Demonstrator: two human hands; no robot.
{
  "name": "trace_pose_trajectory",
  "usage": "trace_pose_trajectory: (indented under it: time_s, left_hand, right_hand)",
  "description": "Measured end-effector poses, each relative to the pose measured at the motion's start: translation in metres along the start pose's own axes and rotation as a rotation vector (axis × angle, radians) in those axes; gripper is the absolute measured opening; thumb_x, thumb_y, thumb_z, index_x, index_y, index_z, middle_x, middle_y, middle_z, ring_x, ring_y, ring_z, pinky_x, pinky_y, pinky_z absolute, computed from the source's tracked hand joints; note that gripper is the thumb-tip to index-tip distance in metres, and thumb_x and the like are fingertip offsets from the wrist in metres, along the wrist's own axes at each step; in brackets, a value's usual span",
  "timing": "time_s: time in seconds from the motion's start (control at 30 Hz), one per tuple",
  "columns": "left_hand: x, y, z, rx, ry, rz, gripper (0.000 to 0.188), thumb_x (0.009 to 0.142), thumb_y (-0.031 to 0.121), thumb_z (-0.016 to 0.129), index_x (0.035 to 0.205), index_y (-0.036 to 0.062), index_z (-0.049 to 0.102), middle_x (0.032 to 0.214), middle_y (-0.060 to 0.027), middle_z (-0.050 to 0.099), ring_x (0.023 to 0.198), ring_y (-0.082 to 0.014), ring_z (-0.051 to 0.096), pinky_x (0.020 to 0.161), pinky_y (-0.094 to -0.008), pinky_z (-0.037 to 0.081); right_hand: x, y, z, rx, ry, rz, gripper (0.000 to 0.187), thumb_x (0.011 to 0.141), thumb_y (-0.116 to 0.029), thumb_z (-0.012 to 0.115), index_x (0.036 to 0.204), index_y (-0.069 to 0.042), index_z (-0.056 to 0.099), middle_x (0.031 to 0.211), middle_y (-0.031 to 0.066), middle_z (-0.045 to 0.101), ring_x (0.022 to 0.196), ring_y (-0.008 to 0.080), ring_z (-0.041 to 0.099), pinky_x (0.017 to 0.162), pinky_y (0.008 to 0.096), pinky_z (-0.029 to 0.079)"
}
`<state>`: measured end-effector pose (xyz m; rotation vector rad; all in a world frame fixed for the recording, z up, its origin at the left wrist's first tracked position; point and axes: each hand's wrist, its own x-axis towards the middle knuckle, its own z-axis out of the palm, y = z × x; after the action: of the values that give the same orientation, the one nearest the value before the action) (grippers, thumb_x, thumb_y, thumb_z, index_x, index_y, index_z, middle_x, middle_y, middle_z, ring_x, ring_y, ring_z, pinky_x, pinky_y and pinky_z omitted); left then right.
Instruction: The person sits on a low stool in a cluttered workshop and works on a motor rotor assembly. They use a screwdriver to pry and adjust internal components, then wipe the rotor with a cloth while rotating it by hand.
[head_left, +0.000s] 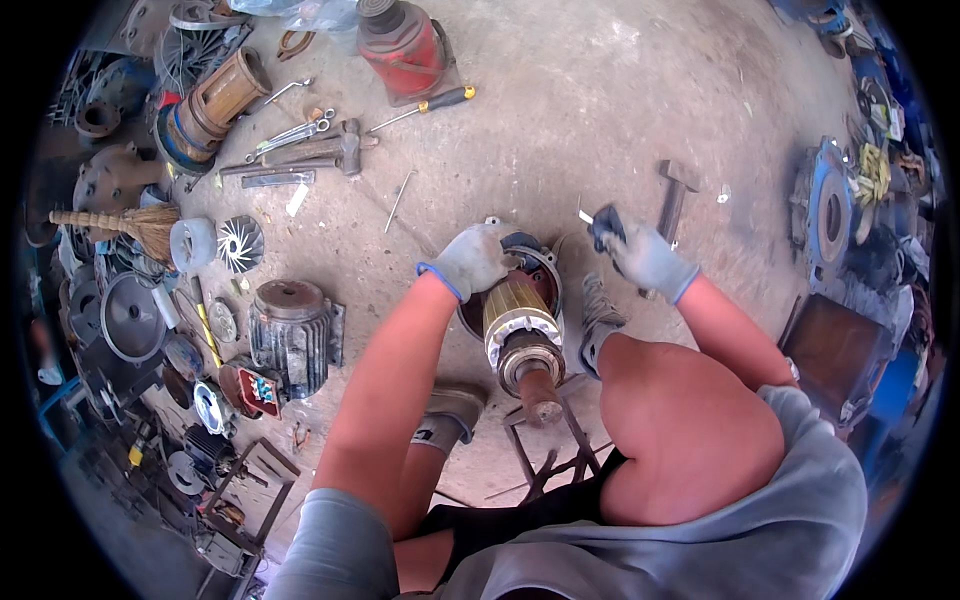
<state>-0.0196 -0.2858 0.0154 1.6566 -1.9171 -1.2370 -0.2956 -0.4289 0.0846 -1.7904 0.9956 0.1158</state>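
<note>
Looking down at the middle of the frame, a motor rotor (522,335) stands more or less upright on the concrete floor (600,110), propped over a small metal stand (545,440), its rusty shaft end pointing up toward the camera. The left hand (472,260), in a grey glove, rests closed over the far rim of the round housing (540,270) that the rotor sits in. The right hand (645,258), also gloved, is off to the right of it, pinched shut on a small dark tool (604,224) — too small to say what kind.

My guess is the rotor is heavy and stiff — solid steel with copper-coloured windings, no give at all. The windings look like the fragile bit, so I'd grab it by the shaft or the steel rim rather than the striped part. Rust on the shaft probably makes it grippy, not slick.

Around it: a hammer (672,205) lies on the floor just right of the right hand, a ribbed grey motor body (292,335) sits at middle left, a screwdriver (425,106) with a yellow and black handle and a red bottle jack (402,45) are at the top, and a straw broom (120,222) at the left edge.
</note>
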Motion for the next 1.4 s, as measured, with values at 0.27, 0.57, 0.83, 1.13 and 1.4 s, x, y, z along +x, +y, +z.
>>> trace_pose_trajectory:
  time_s: [0.27, 0.57, 0.83, 1.13, 1.4]
  left_hand:
    - [-0.069, -0.003, 0.011, -0.335, 0.409, -0.233, 0.032, 0.088, 0.01, 0.074, 0.12, 0.0086, 0.079, 0.119, -0.0149, 0.079, 0.11, -0.029, 0.075, 0.097, -0.0373, 0.059]
    - [-0.102, 0.02, 0.055, -0.788, 1.101, -0.555, 0.03, 0.088, -0.013, 0.068, 0.114, -0.0035, 0.08, 0.115, -0.0149, 0.081, 0.106, -0.0197, 0.077, 0.098, -0.0317, 0.06]
    - [-0.06, 0.018, 0.078, -1.199, 1.195, -0.397, 0.041, 0.096, -0.018, 0.055, 0.135, -0.0081, 0.065, 0.132, -0.0184, 0.072, 0.115, -0.0238, 0.073, 0.101, -0.0339, 0.061]
    - [-0.069, 0.026, 0.063, -1.046, 1.111, -0.259, 0.038, 0.108, 0.009, 0.062, 0.145, -0.0013, 0.061, 0.143, -0.0134, 0.066, 0.128, -0.0206, 0.063, 0.111, -0.0336, 0.051]
    - [-0.066, 0.035, 0.055, -0.975, 1.027, -0.361, 0.055, 0.098, 0.006, 0.077, 0.148, -0.002, 0.057, 0.139, -0.0148, 0.068, 0.127, -0.0207, 0.065, 0.111, -0.0346, 0.052]
  right_hand:
    - [-0.012, -0.024, 0.022, 0.014, -0.179, -0.196, 0.022, 0.097, -0.01, 0.072, 0.117, -0.004, 0.066, 0.103, 0.0173, 0.072, 0.096, 0.0302, 0.072, 0.088, 0.0415, 0.055]
    - [0.027, -0.053, 0.042, -0.02, -0.233, -0.374, 0.028, 0.092, -0.014, 0.078, 0.117, -0.007, 0.068, 0.106, 0.0169, 0.074, 0.1, 0.0356, 0.073, 0.086, 0.0431, 0.057]
    - [0.055, -0.07, 0.046, -0.192, -0.217, -0.36, 0.026, 0.09, -0.014, 0.08, 0.114, -0.008, 0.071, 0.109, 0.0173, 0.075, 0.1, 0.0349, 0.074, 0.087, 0.0431, 0.058]
    - [0.066, -0.079, 0.051, -0.211, -0.252, -0.322, 0.026, 0.089, -0.015, 0.081, 0.112, -0.006, 0.072, 0.104, 0.0172, 0.076, 0.098, 0.0352, 0.075, 0.086, 0.0441, 0.059]
    - [0.067, -0.079, 0.049, -0.247, -0.26, -0.322, 0.026, 0.089, -0.016, 0.08, 0.112, -0.006, 0.071, 0.102, 0.0175, 0.076, 0.097, 0.0377, 0.074, 0.085, 0.0457, 0.058]
